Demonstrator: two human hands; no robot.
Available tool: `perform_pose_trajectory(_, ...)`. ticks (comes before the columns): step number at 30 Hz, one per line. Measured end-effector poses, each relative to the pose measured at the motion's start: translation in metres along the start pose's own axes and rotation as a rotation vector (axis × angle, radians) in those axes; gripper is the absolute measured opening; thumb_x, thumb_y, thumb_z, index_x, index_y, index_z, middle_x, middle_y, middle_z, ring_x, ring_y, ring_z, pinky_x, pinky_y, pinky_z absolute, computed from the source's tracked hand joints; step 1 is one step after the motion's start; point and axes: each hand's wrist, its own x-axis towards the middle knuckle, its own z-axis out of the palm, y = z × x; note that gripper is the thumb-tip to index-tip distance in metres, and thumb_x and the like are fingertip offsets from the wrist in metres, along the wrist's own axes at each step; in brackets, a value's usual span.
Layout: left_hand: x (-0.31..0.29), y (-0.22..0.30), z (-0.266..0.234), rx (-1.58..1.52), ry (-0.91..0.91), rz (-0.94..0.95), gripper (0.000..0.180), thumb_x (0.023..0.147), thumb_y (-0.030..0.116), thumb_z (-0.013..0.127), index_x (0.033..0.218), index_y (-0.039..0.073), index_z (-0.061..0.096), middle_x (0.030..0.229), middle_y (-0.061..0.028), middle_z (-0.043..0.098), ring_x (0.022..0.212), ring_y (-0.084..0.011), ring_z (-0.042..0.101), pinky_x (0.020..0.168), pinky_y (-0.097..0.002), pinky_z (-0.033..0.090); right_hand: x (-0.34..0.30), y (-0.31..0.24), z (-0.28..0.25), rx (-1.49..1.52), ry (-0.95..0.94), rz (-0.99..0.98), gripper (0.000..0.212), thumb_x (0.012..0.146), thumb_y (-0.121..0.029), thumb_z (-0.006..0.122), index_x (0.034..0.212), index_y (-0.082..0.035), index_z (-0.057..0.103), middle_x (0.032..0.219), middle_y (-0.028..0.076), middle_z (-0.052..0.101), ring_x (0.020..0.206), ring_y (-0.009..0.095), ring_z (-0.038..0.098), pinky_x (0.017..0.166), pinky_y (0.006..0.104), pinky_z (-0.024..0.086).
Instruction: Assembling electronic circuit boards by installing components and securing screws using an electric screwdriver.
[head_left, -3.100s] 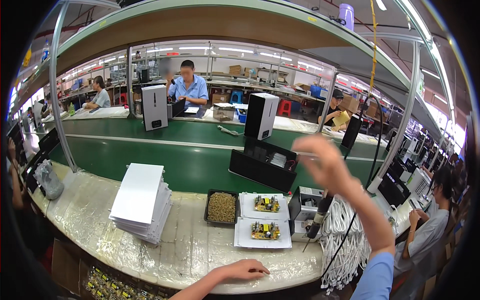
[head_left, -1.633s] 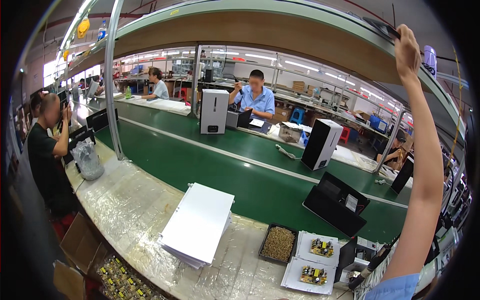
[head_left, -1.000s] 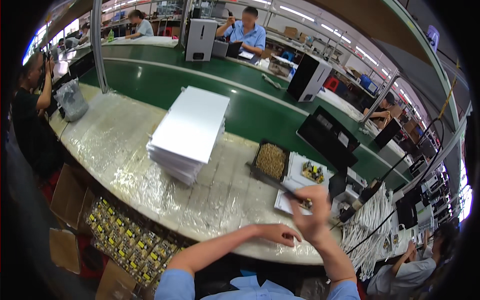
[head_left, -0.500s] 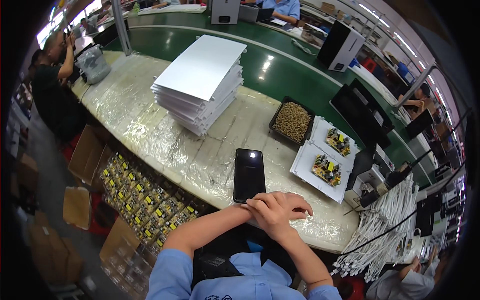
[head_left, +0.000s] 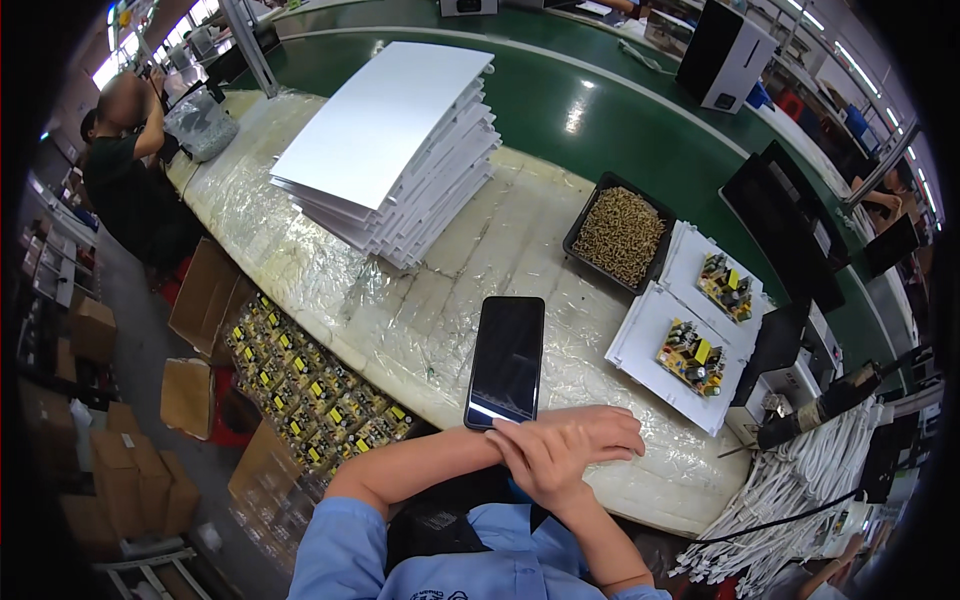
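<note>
2 forearms (head_left: 430, 458) meet at the table's (head_left: 430, 310) near edge. The right hand (head_left: 548, 460) lies across the left wrist, its fingers loosely extended, gripping nothing, 1 tip at the phone's lower edge. The left hand (head_left: 605, 432) rests palm down, fingers slack and apparently empty. Just beyond, the phone (head_left: 508, 355) lies flat, face up, so needs no hold. Farther, white panels (head_left: 640, 340) carry 2 boards (head_left: 692, 360); the tray's (head_left: 603, 274) walls keep its screws (head_left: 620, 232) together.
</note>
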Motion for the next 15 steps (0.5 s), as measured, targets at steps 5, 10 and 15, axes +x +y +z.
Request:
perform_pose_trajectory(5,-0.001,-0.001,0.004,0.075,0.005,0.003,0.021,0.085,0.017,0.065,0.098,0.002,0.059,0.091,-0.0124,0.054,0.085,-0.0301,0.053,0.081,-0.0401,0.046,-0.002,-0.001,-0.004,-0.013,-0.065,-0.066,0.028,0.075,-0.016,0.073,0.103,-0.018,0.075,0.084,-0.007,0.061,0.069,0.011,0.053,0.066,0.0261,0.037)
perform_pose_trajectory(10,-0.005,0.0,0.006,0.012,0.039,-0.078,0.021,0.09,0.018,0.061,0.102,0.001,0.058,0.092,-0.0118,0.053,0.09,-0.0293,0.053,0.08,-0.037,0.046,-0.004,-0.002,-0.008,-0.037,-0.05,-0.055,0.025,0.077,-0.018,0.073,0.102,-0.019,0.075,0.087,-0.009,0.063,0.072,0.01,0.054,0.068,0.0253,0.039)
perform_pose_trajectory(15,0.008,0.021,-0.003,-0.334,-0.013,-0.381,0.022,0.094,0.019,0.06,0.106,0.0,0.061,0.085,-0.0094,0.06,0.083,-0.0226,0.058,0.075,-0.0338,0.048,-0.002,0.0,-0.007,-0.09,-0.054,-0.134,0.02,0.083,-0.02,0.069,0.101,-0.017,0.074,0.098,-0.006,0.07,0.083,0.009,0.063,0.076,0.0232,0.041)
